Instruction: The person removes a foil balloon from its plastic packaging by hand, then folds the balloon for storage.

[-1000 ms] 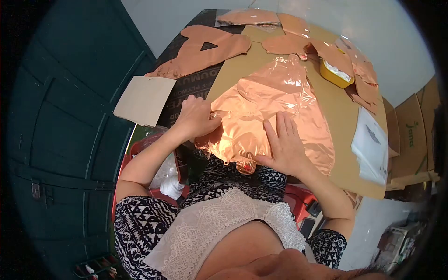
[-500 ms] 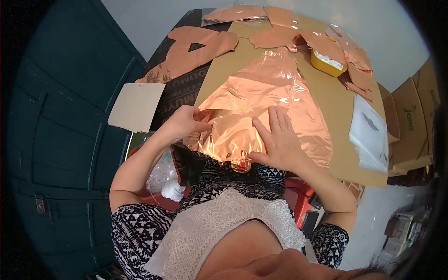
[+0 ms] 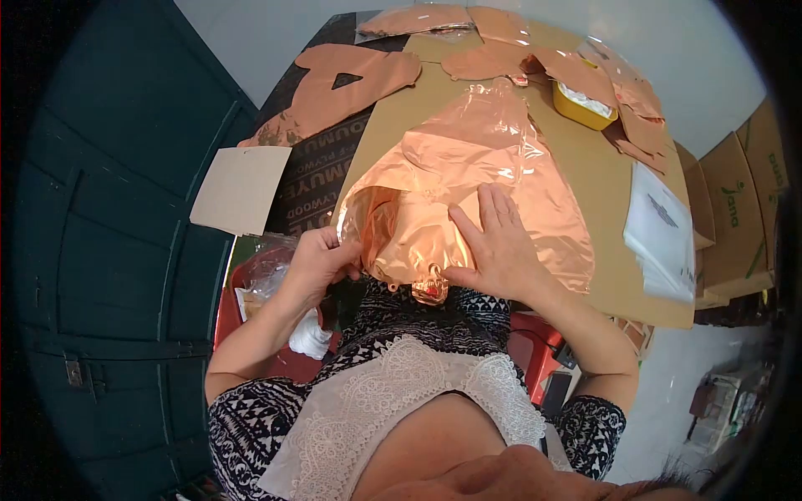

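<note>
A large shiny rose-gold foil sheet [image 3: 551, 200] lies across the near part of the table and reaches its front edge. My left hand [image 3: 324, 260] pinches the foil's near left edge, where the foil bulges up in a curved fold. My right hand [image 3: 499, 246] rests palm down on the foil with its fingers spread. Between my hands, a small crumpled foil tab [image 3: 430, 288] with a bit of red hangs over the table's front edge, close to my right thumb.
Flat foil shapes [image 3: 351, 83] lie at the back left. A yellow container [image 3: 582, 110] holds white material at the back right. Beige card [image 3: 242, 190] sits at left, plastic-covered sheets [image 3: 660, 230] at right. Cardboard boxes [image 3: 735, 213] stand beyond the table. White string [image 3: 311, 338] lies below left.
My left hand has moved down and toward me, shifting the left edge of the foil, which now bulges open in a fold. My right hand has barely moved.
</note>
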A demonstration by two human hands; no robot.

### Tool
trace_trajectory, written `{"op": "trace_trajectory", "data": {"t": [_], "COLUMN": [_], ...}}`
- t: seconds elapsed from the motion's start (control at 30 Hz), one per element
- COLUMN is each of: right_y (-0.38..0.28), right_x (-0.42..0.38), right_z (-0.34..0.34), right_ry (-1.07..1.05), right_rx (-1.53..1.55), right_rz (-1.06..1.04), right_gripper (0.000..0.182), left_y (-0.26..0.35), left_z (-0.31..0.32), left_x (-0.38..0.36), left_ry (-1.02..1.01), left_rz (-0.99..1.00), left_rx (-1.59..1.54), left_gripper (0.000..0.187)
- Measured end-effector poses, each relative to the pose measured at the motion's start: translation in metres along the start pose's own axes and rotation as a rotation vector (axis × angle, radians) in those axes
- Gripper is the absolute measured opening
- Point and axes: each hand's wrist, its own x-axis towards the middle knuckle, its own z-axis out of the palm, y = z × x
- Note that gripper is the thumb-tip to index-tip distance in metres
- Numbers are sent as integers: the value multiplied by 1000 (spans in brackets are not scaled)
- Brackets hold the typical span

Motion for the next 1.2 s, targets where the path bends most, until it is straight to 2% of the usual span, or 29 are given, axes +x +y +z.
{"op": "trace_trajectory", "data": {"t": [0.2, 0.3, 0.4, 0.5, 0.53, 0.63, 0.73, 0.83, 0.87, 0.97, 1.0, 1.03, 1.07, 1.1, 1.17, 1.2], "right_y": [1, 1, 0, 0, 1, 0, -1, 1, 1, -1, -1, -2, -1, 4, 20, 17], "right_x": [2, 2, 3, 4, 4, 4, 4, 3, 3, 3, 4, 5, 6, 2, -10, -4], "right_z": [1, 2, 1, 1, 1, 1, 2, 5, 6, 3, 1, -1, -3, 3, 22, 22], "right_ry": [-9, -2, 2, 3, 4, 4, 7, 19, 24, -8, -38, -69, -100, -34, 99, 74], "right_rx": [-3, -4, -1, 4, 1, -7, -14, -24, -28, -24, -30, -36, -41, 5, 99, 106], "right_rz": [7, 5, 3, 1, 0, 4, 8, 7, 7, 36, 44, 54, 63, 21, -63, -12], "right_gripper": [90, 90, 90, 89, 88, 88, 91, 96, 98, 101, 99, 98, 96, 94, 90, 88], "left_y": [-3, -13, -17, -20, -22, -31, -21, -4, -4, 2, 4, 5, 14, 23, 22, 21], "left_z": [21, 26, 35, 46, 44, 47, 56, 71, 67, 73, 76, 75, 74, 71, 55, 47], "left_x": [-5, -8, -12, -12, -11, -4, -8, -12, -8, -10, -7, -4, -7, -10, 1, 8], "left_ry": [44, 28, 31, 146, 131, 161, 110, 50, 6, -78, -124, -208, -364, -519, -623, -673], "left_rz": [148, 94, 91, 144, 154, 320, 449, 448, 445, 402, 485, 708, 707, 705, 611, 562], "left_rx": [-242, -303, -313, -168, -166, 64, 167, 82, 214, 242, 304, 480, 488, 494, 424, 388], "left_gripper": [23, 33, 28, 24, 19, 17, 23, 33, 41, 34, 28, 26, 36, 46, 51, 53]}}
